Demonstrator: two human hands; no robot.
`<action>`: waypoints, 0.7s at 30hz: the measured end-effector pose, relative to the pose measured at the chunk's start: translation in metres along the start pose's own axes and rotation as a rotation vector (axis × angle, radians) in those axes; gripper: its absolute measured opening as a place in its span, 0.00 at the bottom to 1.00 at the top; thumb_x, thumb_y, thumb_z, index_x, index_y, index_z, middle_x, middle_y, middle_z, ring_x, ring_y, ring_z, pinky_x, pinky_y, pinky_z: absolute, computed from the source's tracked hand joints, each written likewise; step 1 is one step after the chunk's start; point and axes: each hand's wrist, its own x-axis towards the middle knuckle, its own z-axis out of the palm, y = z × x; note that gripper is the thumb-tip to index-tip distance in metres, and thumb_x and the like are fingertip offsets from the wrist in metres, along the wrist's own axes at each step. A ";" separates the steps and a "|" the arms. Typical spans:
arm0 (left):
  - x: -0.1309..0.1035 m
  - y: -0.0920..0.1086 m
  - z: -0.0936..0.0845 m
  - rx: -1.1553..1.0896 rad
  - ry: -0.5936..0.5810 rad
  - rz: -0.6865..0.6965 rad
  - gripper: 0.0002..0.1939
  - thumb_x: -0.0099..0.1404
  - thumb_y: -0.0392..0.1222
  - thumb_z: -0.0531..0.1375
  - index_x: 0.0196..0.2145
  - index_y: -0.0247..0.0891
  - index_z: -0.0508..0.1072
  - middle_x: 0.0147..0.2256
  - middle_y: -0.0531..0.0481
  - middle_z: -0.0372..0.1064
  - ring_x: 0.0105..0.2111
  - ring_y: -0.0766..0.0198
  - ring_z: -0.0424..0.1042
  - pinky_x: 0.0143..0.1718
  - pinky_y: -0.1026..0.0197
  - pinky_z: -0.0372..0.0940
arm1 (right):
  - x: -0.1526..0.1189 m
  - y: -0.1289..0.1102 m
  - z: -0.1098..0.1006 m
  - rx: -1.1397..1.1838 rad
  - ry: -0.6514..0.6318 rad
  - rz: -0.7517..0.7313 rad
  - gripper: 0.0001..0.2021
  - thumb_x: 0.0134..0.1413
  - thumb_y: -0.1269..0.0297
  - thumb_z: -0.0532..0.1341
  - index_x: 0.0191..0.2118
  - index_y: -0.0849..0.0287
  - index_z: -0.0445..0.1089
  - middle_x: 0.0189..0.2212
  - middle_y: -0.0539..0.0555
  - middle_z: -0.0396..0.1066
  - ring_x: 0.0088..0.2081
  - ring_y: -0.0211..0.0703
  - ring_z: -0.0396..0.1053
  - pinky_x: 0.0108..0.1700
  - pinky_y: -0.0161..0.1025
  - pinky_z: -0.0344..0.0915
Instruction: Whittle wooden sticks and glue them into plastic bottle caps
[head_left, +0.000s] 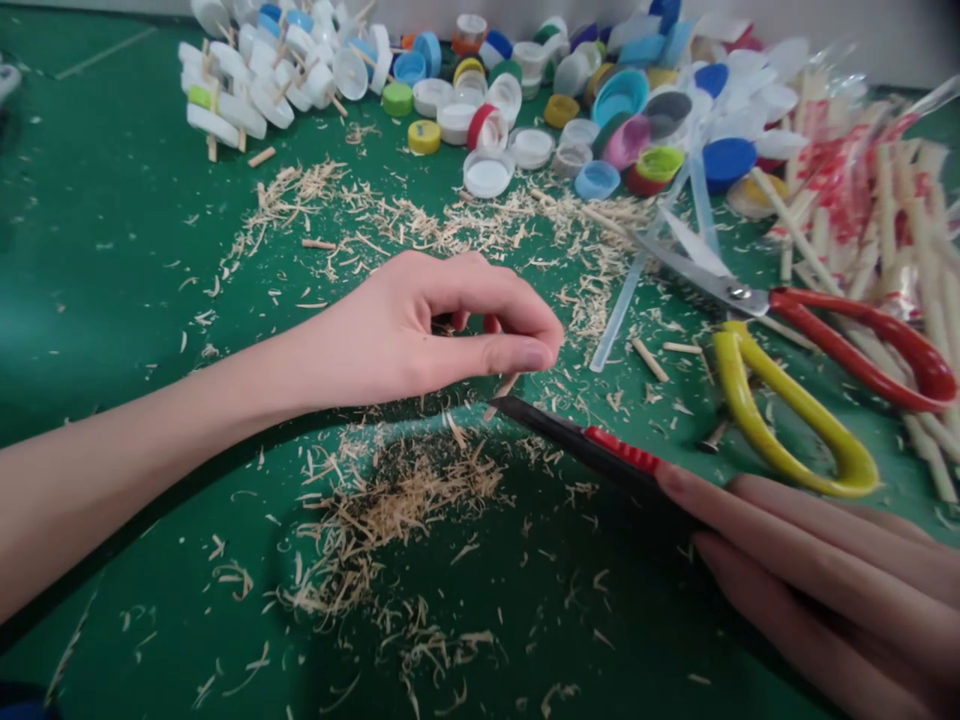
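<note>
My left hand (442, 330), above the middle of the green table, pinches a short thin wooden stick (504, 390) that points down from the fingertips. In my right hand (810, 570), at the lower right, is a black utility knife (562, 435) with a red slider. The knife's tip is at the lower part of the stick; whether they touch is hard to tell. Curled wood shavings (420, 500) lie in a pile below my left hand, and more are scattered across the table.
Scissors (739, 292) with one red and one yellow handle lie open at the right. Plastic bottle caps (487, 172) spread along the back, with caps joined by sticks (255, 90) at the back left. Wooden sticks (885, 220) and wrappers are heaped at the right.
</note>
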 end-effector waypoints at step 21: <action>0.000 -0.001 0.000 -0.006 -0.007 0.008 0.07 0.63 0.45 0.61 0.33 0.42 0.77 0.31 0.51 0.75 0.35 0.64 0.72 0.36 0.61 0.67 | -0.002 0.004 0.005 0.103 -0.013 -0.055 0.34 0.63 0.74 0.49 0.69 0.47 0.34 0.27 0.48 0.68 0.26 0.40 0.68 0.24 0.35 0.64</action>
